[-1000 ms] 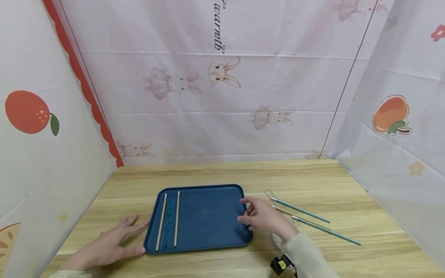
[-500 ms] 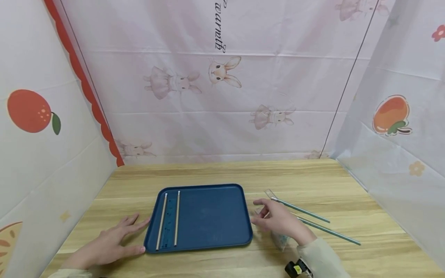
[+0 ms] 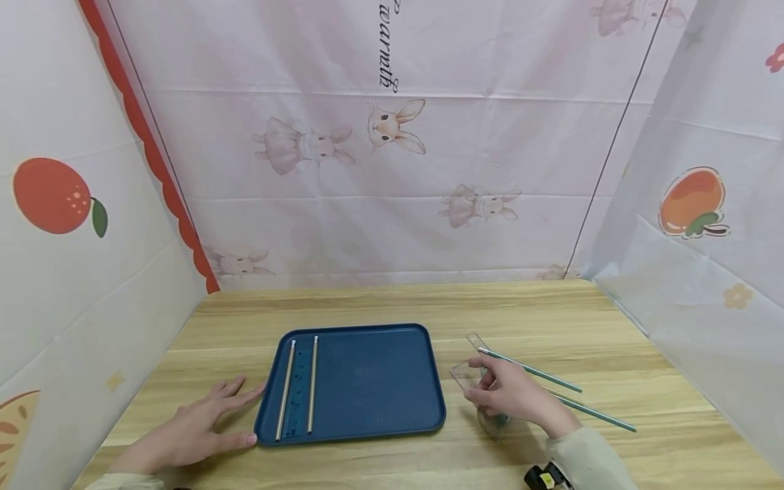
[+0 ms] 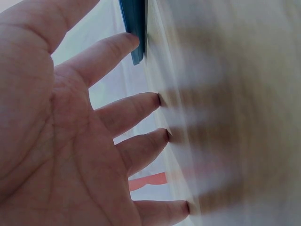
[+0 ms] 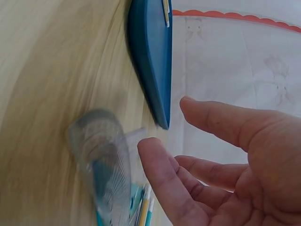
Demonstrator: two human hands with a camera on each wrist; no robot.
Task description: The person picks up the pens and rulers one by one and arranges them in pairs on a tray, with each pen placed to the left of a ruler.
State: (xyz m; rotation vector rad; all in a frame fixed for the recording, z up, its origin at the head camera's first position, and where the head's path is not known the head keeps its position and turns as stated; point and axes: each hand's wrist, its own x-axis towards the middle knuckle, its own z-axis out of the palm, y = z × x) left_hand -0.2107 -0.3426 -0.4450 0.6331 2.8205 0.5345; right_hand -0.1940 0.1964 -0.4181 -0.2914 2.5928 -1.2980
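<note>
My left hand (image 3: 196, 429) lies with spread fingers on the table at the tray's left side, thumb and index finger against its rim. In the left wrist view, several fingertips (image 4: 155, 99) rest on the wood. The blue tray (image 3: 373, 381) holds two gold pencils (image 3: 284, 391) with a translucent blue ruler (image 3: 298, 391) between them. Right of the tray, my right hand (image 3: 511, 388) hovers over clear plastic pieces, thumb and fingers apart with nothing between them. One piece, a clear protractor (image 5: 101, 150) with radial lines, shows below the hand. A clear straight-edged piece (image 3: 462, 374) pokes out beside the fingertips.
Teal pencils (image 3: 539, 371) and a mostly hidden gold one lie right of and behind my right hand. A clear ruler end (image 3: 474, 340) sticks out by their tips. Printed fabric walls (image 3: 392, 231) surround the wooden table (image 3: 367, 303) at back and sides.
My right hand has moved right, from over the tray's right edge to above the clear plastic pieces. My left hand, the tray and its contents have stayed put.
</note>
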